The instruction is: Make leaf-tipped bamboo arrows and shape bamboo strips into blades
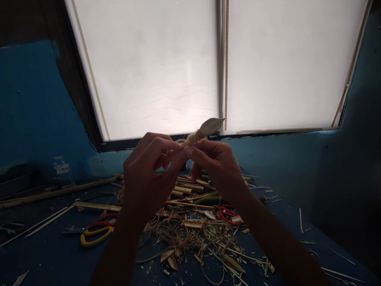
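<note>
Head view: two hands are raised over the table (53, 254), wrists bent inward, fingertips meeting. The left hand (149, 163) and right hand (216, 159) both pinch one short stick (193, 139), wound with twine (199, 135) and tipped by one pointed blade (210, 126), slanting far and right. Left stand one bottle (62, 168) and, nearer, one yellow-and-red pair of scissors (84, 239). At least two cut tubes (186, 191) lie beyond the shavings (218, 234), though dim light makes counting unsure.

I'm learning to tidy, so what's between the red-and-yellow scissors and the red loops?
In the head view, tangled string and pale scraps lie between them; the left forearm hides part.
</note>
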`<state>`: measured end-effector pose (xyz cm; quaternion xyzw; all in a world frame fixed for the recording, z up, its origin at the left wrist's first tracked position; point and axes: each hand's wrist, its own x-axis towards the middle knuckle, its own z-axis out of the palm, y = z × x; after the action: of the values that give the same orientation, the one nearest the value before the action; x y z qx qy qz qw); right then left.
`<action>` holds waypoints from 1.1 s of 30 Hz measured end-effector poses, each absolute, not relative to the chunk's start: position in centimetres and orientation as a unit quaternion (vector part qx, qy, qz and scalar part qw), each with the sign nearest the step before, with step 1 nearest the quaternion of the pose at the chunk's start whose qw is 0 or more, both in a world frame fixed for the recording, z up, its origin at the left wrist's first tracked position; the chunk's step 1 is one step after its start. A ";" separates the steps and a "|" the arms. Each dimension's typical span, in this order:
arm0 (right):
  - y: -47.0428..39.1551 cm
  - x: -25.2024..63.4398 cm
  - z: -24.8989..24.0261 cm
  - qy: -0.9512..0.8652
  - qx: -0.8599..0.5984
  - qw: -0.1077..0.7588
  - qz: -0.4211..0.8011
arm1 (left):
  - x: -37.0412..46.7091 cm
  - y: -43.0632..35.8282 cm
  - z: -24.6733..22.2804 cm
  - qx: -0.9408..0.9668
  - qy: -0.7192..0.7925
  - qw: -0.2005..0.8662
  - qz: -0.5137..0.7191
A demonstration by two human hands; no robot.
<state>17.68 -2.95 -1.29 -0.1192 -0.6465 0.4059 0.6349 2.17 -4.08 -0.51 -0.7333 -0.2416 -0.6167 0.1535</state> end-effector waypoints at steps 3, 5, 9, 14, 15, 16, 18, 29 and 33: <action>-2.7 17.6 -1.3 -0.656 -0.122 0.650 0.364 | 2.1 -4.0 -0.4 -0.734 -0.247 0.157 -0.613; -2.4 17.6 -1.5 -0.661 -0.136 0.659 0.332 | 2.2 -3.9 -0.4 -0.732 -0.245 0.161 -0.615; -2.0 17.6 -2.0 -0.661 -0.183 0.685 0.245 | 2.4 -3.5 -0.4 -0.721 -0.232 0.176 -0.629; -1.8 17.6 -2.4 -0.654 -0.209 0.707 0.172 | 2.4 -3.7 -0.4 -0.720 -0.257 0.156 -0.625; -1.8 17.6 -2.4 -0.652 -0.201 0.710 0.173 | 2.3 -3.7 -0.4 -0.720 -0.258 0.155 -0.625; -1.8 17.6 -2.3 -0.649 -0.189 0.716 0.174 | 2.3 -3.8 -0.4 -0.721 -0.257 0.157 -0.624; -2.0 17.5 -2.3 -0.637 -0.169 0.732 0.174 | 2.3 -3.7 -0.4 -0.717 -0.253 0.166 -0.628; -2.6 16.8 -2.2 -0.631 -0.226 0.719 0.185 | 2.4 -3.5 -0.8 -0.698 -0.288 0.108 -0.646; -1.9 17.0 -2.2 -0.634 -0.192 0.709 0.242 | 2.4 -3.9 -0.5 -0.713 -0.290 0.098 -0.631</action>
<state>16.98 -1.91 -2.20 -0.1923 -0.6344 0.2419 0.7086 2.38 -3.91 -0.50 -0.7130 -0.2898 -0.6308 0.0982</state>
